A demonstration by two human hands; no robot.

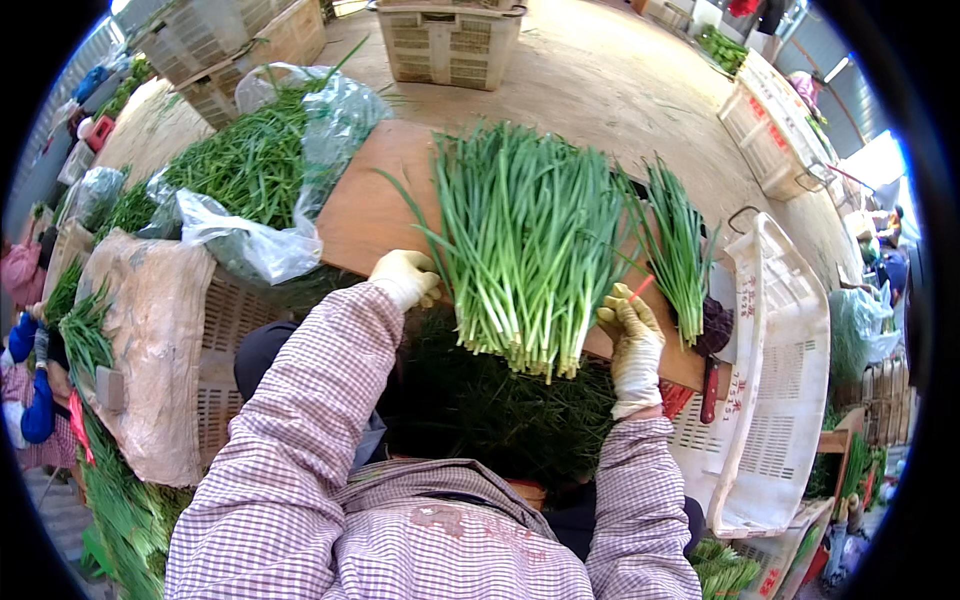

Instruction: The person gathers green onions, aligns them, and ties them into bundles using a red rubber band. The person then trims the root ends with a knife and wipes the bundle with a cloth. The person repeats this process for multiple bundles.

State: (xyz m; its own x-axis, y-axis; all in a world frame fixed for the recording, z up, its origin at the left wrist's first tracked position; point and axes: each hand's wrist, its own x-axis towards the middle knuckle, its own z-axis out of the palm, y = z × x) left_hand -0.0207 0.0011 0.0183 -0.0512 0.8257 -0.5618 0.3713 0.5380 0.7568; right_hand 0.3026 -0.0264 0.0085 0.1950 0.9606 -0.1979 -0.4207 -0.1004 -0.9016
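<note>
A wide bunch of garlic chives (pixel 530 230) lies on a brown wooden board (pixel 370 185), its pale cut ends toward me and hanging over the near edge. At the left side of the bunch, my left hand (pixel 405 279) in a cream glove has its fingers curled; what they hold, if anything, is hidden. My gloved right hand (pixel 634 345), near the right side of the cut ends, pinches a thin red strip (pixel 641 288) between thumb and fingers. A smaller bunch of chives (pixel 680 250) lies on the board's right, beside a dark purple bundle (pixel 714 328).
A red-handled knife (pixel 709 392) lies right of the board. Beyond it stands a white plastic crate (pixel 770 380). At the left, loose chives (pixel 240 165) sit in clear plastic bags. More crates (pixel 450 45) stand on the floor ahead. Dark greens (pixel 490 410) lie below the board.
</note>
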